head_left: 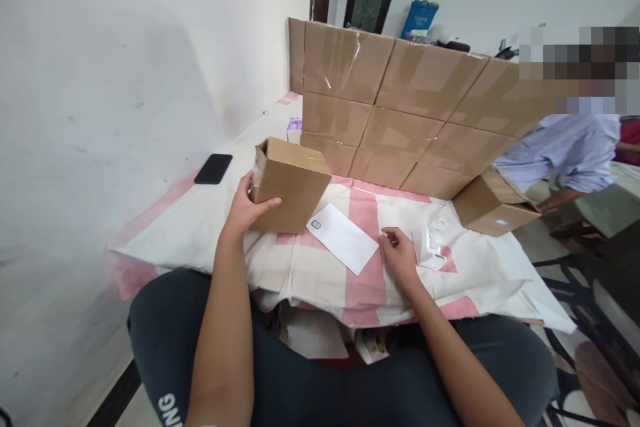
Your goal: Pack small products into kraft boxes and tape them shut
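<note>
My left hand [246, 208] grips a small brown cardboard box [291, 181] by its near left corner, the box resting tilted on the white and pink cloth [210, 233]. A white paper label [343, 237] lies flat on the cloth just right of the box. My right hand [399, 253] rests on the cloth beside that label's right corner, fingers loosely curled, nothing in it. Small white pieces of backing paper [433, 248] lie just right of my right hand.
A wall of stacked brown cartons [400, 113] stands along the back. A black phone [213, 168] lies at the left by the white wall. Another person in a light blue shirt [565, 150] leans over an open carton [493, 203] at the right.
</note>
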The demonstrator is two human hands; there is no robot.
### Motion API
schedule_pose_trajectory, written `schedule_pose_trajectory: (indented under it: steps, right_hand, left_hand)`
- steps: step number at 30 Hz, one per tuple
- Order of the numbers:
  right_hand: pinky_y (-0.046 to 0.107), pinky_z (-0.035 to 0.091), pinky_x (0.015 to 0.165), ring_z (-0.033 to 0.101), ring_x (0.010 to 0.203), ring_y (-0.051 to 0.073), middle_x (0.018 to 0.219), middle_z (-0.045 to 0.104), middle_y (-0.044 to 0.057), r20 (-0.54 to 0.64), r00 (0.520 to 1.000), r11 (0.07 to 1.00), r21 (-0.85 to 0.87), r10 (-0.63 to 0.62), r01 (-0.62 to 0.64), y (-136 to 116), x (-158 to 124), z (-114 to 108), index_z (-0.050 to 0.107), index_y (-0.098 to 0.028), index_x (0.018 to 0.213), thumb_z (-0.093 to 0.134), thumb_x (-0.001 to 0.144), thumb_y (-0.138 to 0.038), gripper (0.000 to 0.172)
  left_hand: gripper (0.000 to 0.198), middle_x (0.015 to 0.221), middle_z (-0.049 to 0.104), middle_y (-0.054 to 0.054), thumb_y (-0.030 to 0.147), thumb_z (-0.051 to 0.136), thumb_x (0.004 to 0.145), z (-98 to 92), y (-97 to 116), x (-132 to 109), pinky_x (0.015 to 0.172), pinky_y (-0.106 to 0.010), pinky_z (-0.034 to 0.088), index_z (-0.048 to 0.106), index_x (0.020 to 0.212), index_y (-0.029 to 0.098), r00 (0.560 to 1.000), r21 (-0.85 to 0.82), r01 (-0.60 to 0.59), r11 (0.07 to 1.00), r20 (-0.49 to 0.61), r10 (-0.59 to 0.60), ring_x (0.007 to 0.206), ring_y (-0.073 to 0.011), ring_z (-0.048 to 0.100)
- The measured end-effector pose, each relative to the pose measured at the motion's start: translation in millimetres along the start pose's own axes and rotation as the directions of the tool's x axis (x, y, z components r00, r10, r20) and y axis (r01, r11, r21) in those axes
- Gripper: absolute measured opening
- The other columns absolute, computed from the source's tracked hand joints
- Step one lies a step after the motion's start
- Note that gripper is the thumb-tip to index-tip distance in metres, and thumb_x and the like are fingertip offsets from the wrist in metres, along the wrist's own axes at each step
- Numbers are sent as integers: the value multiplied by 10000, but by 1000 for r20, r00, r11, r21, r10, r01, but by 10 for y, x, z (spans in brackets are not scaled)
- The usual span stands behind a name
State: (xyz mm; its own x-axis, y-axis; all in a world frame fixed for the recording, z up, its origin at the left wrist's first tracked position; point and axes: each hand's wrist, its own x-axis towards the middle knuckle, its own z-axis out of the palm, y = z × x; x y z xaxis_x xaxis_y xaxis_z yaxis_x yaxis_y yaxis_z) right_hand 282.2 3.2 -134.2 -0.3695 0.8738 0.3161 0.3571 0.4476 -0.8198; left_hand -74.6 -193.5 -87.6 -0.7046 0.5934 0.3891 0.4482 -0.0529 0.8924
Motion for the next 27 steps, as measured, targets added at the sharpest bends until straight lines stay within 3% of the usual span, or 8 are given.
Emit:
schedule_pose_trajectory:
  steps: [4,10,13,16,19,23,27]
  right_hand:
    - [282,460,538,617,632,178,711,642,20,47,995,968,234,85,-94,-196,15,114,555,-209,866,673,764,-454,290]
    - [259,451,561,691,749,184,893,693,45,175,972,803,551,156,-228,-604,20,95,628,-205,938,809,689,-346,338]
    - [271,474,587,704,764,194,841,701,46,185,976,784,586,117,-205,-780,42,41,646,-200,843,816,708,-337,257]
    - [270,492,601,704,757,182,826,699,37,131,990,794,597,44,-115,-879,53,-20,648,-205,798,802,741,-333,208]
    - [265,500,583,702,743,174,861,695,39,61,998,805,590,27,-58,-864,44,-55,643,-209,774,806,738,-341,213]
    - [291,533,587,673,667,165,817,687,32,53,991,804,579,126,-133,-683,21,-14,620,-212,760,821,699,-423,298]
    - [282,524,581,641,599,150,697,639,-6,37,977,769,611,209,-188,-456,-34,131,579,-211,724,820,662,-481,368]
  left_hand:
    - [1061,1500,467,-99,510,905,570,-6,204,-31,1129,-472,425,412,1487,304,995,92,-75,993,76,68,1365,-336,479]
    - [1037,1475,488,-80,567,872,595,-2,533,-132,1133,-484,384,411,1492,325,969,284,-211,935,189,161,1356,-347,465]
    - [1028,1487,486,-78,601,847,606,63,719,-213,1120,-519,358,404,1496,342,933,391,-288,874,320,164,1344,-372,457]
    - [1063,1482,495,-67,615,834,603,203,905,-306,1102,-523,340,358,1519,362,869,449,-383,808,472,150,1329,-382,450]
    - [1109,1481,495,-64,591,835,599,396,1051,-385,1087,-501,332,302,1545,365,816,475,-450,757,564,131,1327,-381,436]
    - [1092,1480,499,-70,551,831,608,626,1139,-444,1089,-509,316,305,1547,361,774,515,-514,686,623,113,1321,-397,425]
    - [1046,1461,519,-74,564,811,619,721,1113,-476,1077,-548,346,337,1531,374,742,522,-577,628,656,136,1286,-419,466]
